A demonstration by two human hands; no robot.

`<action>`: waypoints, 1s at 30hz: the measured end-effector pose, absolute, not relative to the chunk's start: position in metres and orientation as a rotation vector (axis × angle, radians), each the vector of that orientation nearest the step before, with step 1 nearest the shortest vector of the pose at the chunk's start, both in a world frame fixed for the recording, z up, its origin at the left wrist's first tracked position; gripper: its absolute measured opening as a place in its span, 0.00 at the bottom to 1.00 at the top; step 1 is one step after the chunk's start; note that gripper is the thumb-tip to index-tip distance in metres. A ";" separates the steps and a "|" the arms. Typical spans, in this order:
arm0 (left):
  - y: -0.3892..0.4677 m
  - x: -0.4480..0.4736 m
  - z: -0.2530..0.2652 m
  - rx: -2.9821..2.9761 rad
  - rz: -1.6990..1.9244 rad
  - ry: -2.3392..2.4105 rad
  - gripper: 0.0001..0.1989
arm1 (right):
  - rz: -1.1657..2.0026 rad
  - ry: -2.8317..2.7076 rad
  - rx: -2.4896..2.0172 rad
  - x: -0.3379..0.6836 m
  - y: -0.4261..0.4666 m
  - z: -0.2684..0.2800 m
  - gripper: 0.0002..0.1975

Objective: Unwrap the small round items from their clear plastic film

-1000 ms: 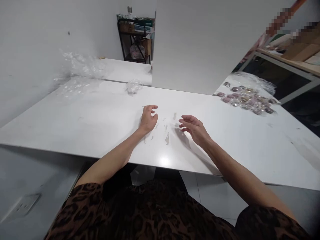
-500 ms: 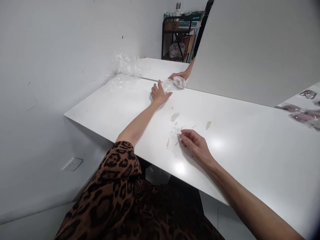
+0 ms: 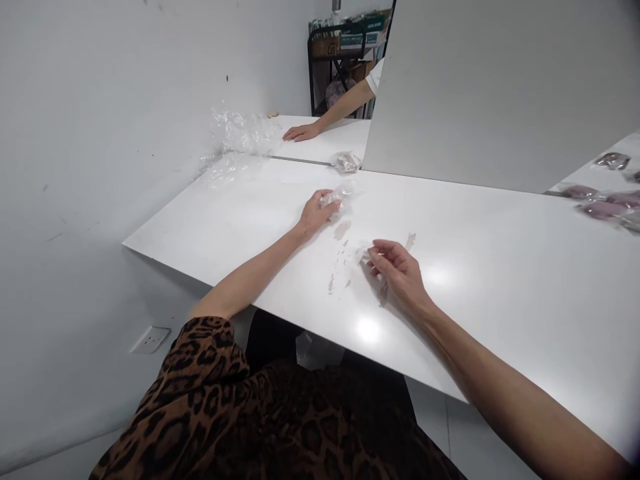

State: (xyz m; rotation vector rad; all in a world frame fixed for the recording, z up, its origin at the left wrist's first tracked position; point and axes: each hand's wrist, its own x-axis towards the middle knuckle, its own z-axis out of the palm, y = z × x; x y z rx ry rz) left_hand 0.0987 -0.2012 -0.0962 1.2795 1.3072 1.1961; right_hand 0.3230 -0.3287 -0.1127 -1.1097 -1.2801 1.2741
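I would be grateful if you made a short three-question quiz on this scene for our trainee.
1. True or false: the left hand holds crumpled clear plastic.
2. Multiple choice: another person's hand is over
A) the wall socket
B) the far white tabletop
C) the wrapped packets at the right
3. Fill in: the wearer's left sleeve has a ____ print.

Key: 1. True. 2. B. 3. Leopard.
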 end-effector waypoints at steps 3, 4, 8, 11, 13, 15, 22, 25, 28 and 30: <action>-0.255 0.109 -0.092 1.112 1.085 1.076 0.24 | 1.080 -1.317 -1.117 0.332 -0.316 -0.120 0.34; -0.269 0.113 -0.090 1.085 1.036 1.023 0.24 | 1.024 -1.342 -1.112 0.335 -0.313 -0.121 0.38; -0.300 0.125 -0.080 1.104 0.826 0.902 0.23 | 1.029 -1.397 -1.020 0.344 -0.310 -0.114 0.35; -0.303 0.131 -0.078 1.038 0.880 0.889 0.26 | 1.166 -1.319 -0.939 0.347 -0.314 -0.100 0.20; -0.298 0.135 -0.080 0.916 1.021 0.869 0.30 | 1.237 -1.212 -0.915 0.346 -0.317 -0.091 0.20; -0.292 0.138 -0.083 0.796 1.150 0.853 0.33 | 1.331 -1.125 -0.909 0.345 -0.317 -0.087 0.22; -0.279 0.159 -0.082 0.738 1.167 0.802 0.23 | 1.390 -0.844 -0.919 0.345 -0.309 -0.093 0.31; -0.278 0.162 -0.084 0.773 1.126 0.772 0.23 | 1.365 -0.840 -0.883 0.353 -0.305 -0.091 0.29; -0.277 0.158 -0.090 0.875 1.069 0.781 0.32 | 1.326 -0.846 -0.830 0.362 -0.303 -0.085 0.24; -0.279 0.154 -0.093 1.000 1.060 0.792 0.39 | 1.304 -0.843 -0.818 0.368 -0.302 -0.081 0.23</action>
